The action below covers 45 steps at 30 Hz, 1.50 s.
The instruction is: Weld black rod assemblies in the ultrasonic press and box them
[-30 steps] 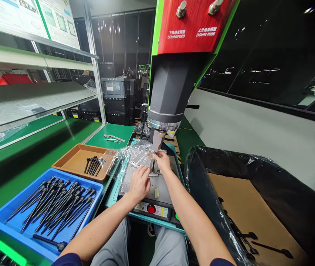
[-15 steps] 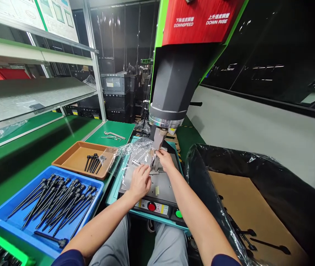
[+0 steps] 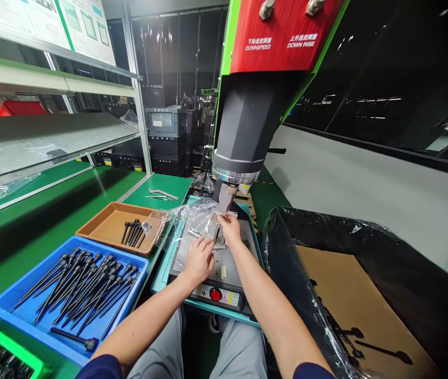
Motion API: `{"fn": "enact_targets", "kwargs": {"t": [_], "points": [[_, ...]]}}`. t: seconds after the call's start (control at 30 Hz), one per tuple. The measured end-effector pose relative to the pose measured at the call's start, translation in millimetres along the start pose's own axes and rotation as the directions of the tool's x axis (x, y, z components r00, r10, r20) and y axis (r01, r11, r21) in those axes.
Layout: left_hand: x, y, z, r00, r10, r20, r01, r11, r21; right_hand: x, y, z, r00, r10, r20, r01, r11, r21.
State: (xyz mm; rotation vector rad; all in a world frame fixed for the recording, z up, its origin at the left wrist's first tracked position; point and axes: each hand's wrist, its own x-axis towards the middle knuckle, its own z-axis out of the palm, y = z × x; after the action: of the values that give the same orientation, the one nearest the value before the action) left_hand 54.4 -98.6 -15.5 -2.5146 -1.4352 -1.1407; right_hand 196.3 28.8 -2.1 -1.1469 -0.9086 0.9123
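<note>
My right hand is closed at the metal fixture, just under the grey horn of the press. Its fingers are pinched around something too small to make out. My left hand lies over the left part of the grey machine plate, fingers bent and close together near the fixture; what they hold, if anything, is hidden. Clear plastic film is bunched behind my left hand. A red button sits on the machine's front panel.
At the left are a blue tray of black strap-like parts, an orange tray with several more, and a green bin. Tools lie behind. A black-lined box holding black parts stands at the right.
My right hand has shifted slightly left at the fixture, and its forearm now covers the green button. My left hand has hardly moved. The view has tilted up a little.
</note>
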Motion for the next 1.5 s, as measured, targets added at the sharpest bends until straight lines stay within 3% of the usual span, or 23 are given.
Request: {"fn": "enact_targets", "kwargs": {"t": [0.13,0.27,0.37,0.7,1.0,1.37,1.5], "points": [[-1,0,0.4,0.999,-0.025,0.026,0.025,1.000,0.005,0,-6,-7,0.989,0.145,0.012,-0.146,0.983,0.112],[-2,0,0.2,0.998,-0.043,0.055,0.044,0.999,-0.004,8,-13,-16,0.947,0.321,0.009,-0.318,0.931,0.178],[-2,1,0.1,0.996,-0.057,0.068,0.058,0.998,-0.015,14,-17,-17,0.923,0.386,-0.002,-0.377,0.903,0.204],[-3,-2,3.9,0.998,-0.028,0.055,0.029,0.999,-0.027,23,-20,-21,0.904,0.421,-0.075,-0.388,0.882,0.269],[-6,1,8.1,1.000,0.000,0.028,0.001,1.000,-0.031,22,-17,-26,0.852,0.522,0.022,-0.510,0.821,0.258],[-11,10,-0.8,0.999,0.035,-0.008,-0.036,0.995,-0.093,15,-25,-31,0.803,0.597,-0.007,-0.588,0.793,0.161],[-31,19,-14.8,0.999,-0.017,-0.038,0.011,0.990,-0.141,9,-25,-43,0.814,0.575,-0.086,-0.564,0.817,0.119]]}}
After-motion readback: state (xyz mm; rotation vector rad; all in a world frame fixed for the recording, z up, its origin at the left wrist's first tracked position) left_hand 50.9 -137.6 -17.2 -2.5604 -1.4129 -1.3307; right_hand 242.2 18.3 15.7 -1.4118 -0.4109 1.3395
